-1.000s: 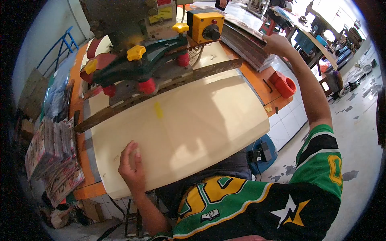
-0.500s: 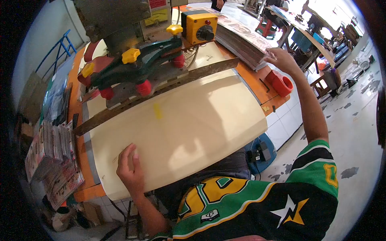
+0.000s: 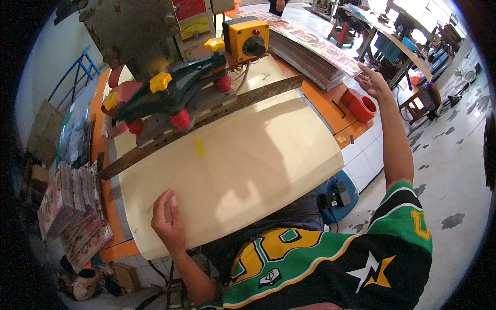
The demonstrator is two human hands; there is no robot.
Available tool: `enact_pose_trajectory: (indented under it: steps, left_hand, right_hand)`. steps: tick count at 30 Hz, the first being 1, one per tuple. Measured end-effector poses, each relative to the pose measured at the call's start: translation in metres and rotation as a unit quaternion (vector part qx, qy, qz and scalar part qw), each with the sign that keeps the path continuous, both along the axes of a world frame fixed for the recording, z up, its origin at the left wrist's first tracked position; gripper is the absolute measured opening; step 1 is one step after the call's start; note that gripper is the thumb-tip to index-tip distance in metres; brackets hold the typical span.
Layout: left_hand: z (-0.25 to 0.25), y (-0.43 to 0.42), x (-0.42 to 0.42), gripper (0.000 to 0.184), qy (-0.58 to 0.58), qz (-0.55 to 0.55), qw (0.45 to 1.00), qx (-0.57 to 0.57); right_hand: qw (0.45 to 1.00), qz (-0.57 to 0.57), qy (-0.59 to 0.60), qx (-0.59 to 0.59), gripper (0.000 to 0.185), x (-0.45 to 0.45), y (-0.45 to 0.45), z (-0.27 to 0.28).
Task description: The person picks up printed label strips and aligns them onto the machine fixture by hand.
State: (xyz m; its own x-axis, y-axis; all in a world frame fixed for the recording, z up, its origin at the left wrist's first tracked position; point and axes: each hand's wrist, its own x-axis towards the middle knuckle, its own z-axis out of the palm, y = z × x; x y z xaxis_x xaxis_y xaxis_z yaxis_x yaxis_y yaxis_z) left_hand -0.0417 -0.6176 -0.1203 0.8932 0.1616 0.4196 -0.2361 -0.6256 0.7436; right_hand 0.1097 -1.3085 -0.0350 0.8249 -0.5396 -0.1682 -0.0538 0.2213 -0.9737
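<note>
My left hand (image 3: 169,221) rests on the lower left of a cream sheet (image 3: 248,155), its fingers slightly curled and nothing in it. Out at the right, my right hand (image 3: 373,82) pinches the near corner of a printed sheet (image 3: 315,42). That sheet is lifted a little off a thick stack of sheets (image 3: 302,62). A metal bar (image 3: 206,121) crosses the cream sheet along its far side, below a dark green press frame with yellow knobs (image 3: 160,81) and red feet.
A red tape roll (image 3: 360,106) lies at the right of the orange table (image 3: 323,106). Printed bundles (image 3: 72,206) stand at the left. A yellow control box (image 3: 249,40) is on the machine. A co-worker's hand (image 3: 280,5) shows at the top.
My right hand has taken hold of the top printed sheet's corner and raised it off the stack. My left hand has stayed nearly in place. The view has shifted slightly.
</note>
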Motion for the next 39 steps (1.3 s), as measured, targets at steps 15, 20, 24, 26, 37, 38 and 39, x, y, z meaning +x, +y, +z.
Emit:
enact_pose_trajectory:
  steps: [15,20,24,26,37,38,39]
  left_hand:
    - [0.004,-0.005,-0.003,0.021,0.009,0.031,0.999,-0.027]
    - [0.004,-0.004,-0.004,0.021,0.025,0.037,0.998,-0.049]
    - [0.008,-0.004,-0.003,0.021,0.031,0.028,0.998,-0.056]
    - [0.009,-0.004,-0.003,0.022,0.042,0.018,0.998,-0.052]
    - [0.014,-0.021,0.006,0.047,0.062,-0.153,0.982,-0.093]
    - [0.018,-0.026,0.006,0.057,0.07,-0.205,0.97,-0.11]
    - [0.023,-0.029,0.007,0.079,0.083,-0.242,0.96,-0.114]
  right_hand:
    - [0.981,-0.028,-0.192,-0.032,0.03,-0.041,-0.037,-0.004]
    - [0.938,-0.155,-0.275,-0.144,0.04,-0.106,-0.032,0.013]
    - [0.917,-0.24,-0.286,-0.143,0.043,-0.164,-0.061,0.012]
    - [0.914,-0.255,-0.281,-0.142,0.044,-0.191,-0.07,0.013]
    - [0.946,-0.149,-0.284,-0.055,0.043,-0.258,-0.114,-0.032]
    - [0.957,-0.093,-0.27,-0.054,0.043,-0.254,-0.1,-0.031]
    - [0.966,-0.079,-0.229,-0.091,0.039,-0.248,-0.089,-0.031]
